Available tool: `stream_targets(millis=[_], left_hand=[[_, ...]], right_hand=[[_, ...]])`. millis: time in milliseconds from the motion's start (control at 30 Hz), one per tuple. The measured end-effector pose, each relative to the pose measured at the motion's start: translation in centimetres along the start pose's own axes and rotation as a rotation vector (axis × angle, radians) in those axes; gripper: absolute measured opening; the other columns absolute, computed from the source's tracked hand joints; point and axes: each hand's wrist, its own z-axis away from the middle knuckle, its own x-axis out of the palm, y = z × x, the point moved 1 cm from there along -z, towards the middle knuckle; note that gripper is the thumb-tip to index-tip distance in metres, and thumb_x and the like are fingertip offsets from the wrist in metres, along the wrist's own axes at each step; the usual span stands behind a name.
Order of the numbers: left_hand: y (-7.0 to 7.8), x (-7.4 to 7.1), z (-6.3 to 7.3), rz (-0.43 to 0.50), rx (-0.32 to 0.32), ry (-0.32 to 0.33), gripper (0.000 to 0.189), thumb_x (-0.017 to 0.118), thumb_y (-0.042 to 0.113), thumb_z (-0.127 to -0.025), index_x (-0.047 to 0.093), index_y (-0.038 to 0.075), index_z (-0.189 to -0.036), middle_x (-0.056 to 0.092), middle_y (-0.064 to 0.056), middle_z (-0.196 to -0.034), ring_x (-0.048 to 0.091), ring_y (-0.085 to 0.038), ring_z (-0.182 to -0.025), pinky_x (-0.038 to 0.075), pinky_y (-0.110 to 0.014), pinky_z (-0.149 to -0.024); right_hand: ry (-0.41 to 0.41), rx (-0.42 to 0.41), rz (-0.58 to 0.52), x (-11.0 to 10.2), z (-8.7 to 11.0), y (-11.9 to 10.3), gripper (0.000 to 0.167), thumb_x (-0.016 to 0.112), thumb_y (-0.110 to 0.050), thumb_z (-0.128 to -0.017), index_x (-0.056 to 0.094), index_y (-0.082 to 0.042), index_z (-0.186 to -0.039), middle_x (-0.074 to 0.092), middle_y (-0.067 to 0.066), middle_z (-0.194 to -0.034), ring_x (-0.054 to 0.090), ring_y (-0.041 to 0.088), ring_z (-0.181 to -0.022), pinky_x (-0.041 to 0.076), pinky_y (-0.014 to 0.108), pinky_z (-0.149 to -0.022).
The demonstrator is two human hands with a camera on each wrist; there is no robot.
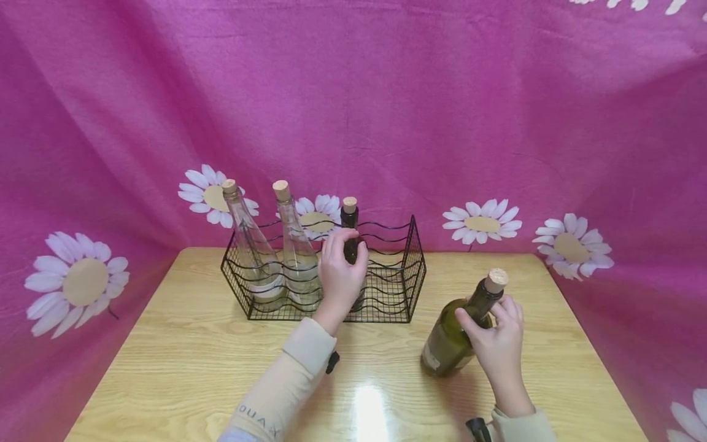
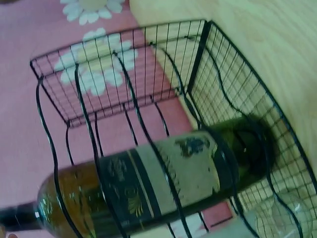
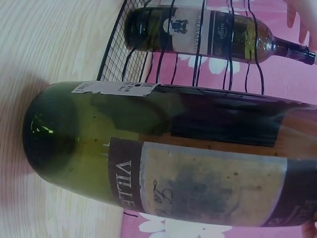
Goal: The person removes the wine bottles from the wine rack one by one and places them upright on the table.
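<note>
My left hand is around the neck of a dark corked wine bottle, its thumb and fingers spread. In the right wrist view, the fingers of that hand show just beside the neck. This labelled bottle stands upright in a black wire rack. Farther right, my right hand grips a green wine bottle around its neck and shoulder, thumb on the near side. A cork tops it, and its base is right at the table.
Two clear corked bottles, the left one and its neighbour, stand in the rack's left part. The rack sits at the back of the wooden table. Behind hangs a pink cloth with daisies.
</note>
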Motion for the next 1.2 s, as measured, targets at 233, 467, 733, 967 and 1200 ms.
stream_targets(millis=[233,467,733,967,1200], left_hand=[[-0.9,-0.1,-1.3,-0.005,-0.107,-0.007,0.035,0.061,0.016,-0.079,0.049,0.005,-0.11,0.053,-0.01,-0.105,0.051,-0.023,-0.097,0.042,-0.039,-0.071],[-1.2,0.0,-2.4,-0.031,-0.222,-0.105,0.057,0.065,0.027,-0.076,0.042,0.005,-0.122,0.051,-0.009,-0.114,0.049,-0.025,-0.103,0.041,-0.042,-0.074],[-1.5,0.3,-3.2,-0.061,-0.302,-0.187,0.058,0.065,0.03,-0.077,0.041,0.007,-0.124,0.054,-0.006,-0.111,0.052,-0.022,-0.099,0.04,-0.044,-0.073],[-1.8,0.3,-3.5,-0.056,-0.367,-0.211,0.052,0.063,0.031,-0.078,0.045,0.009,-0.122,0.058,-0.005,-0.108,0.053,-0.021,-0.096,0.038,-0.045,-0.075],[-1.7,0.2,-3.6,-0.076,-0.382,-0.252,0.051,0.063,0.034,-0.078,0.047,0.012,-0.121,0.059,-0.005,-0.108,0.054,-0.02,-0.096,0.039,-0.046,-0.076]], right_hand=[[-0.004,0.018,0.001,-0.5,0.0,0.3,0.021,0.075,0.004,-0.061,0.065,0.005,-0.079,0.046,-0.024,-0.096,0.036,0.005,-0.09,0.024,0.029,-0.079],[0.012,0.03,0.006,-1.2,-0.3,0.7,0.02,0.074,0.005,-0.061,0.064,0.006,-0.079,0.046,-0.025,-0.096,0.035,0.002,-0.091,0.024,0.028,-0.079],[0.022,0.03,0.055,-2.5,-1.0,1.2,0.019,0.074,0.005,-0.062,0.064,0.005,-0.079,0.045,-0.027,-0.093,0.036,0.003,-0.091,0.025,0.031,-0.079],[0.025,0.006,0.107,-4.0,-1.6,2.0,0.02,0.074,0.006,-0.06,0.065,0.005,-0.078,0.044,-0.028,-0.088,0.035,-0.002,-0.089,0.023,0.027,-0.079],[0.041,-0.019,0.119,-5.2,-2.3,3.0,0.02,0.074,0.008,-0.059,0.064,0.006,-0.076,0.044,-0.029,-0.09,0.034,-0.001,-0.09,0.022,0.034,-0.083]])
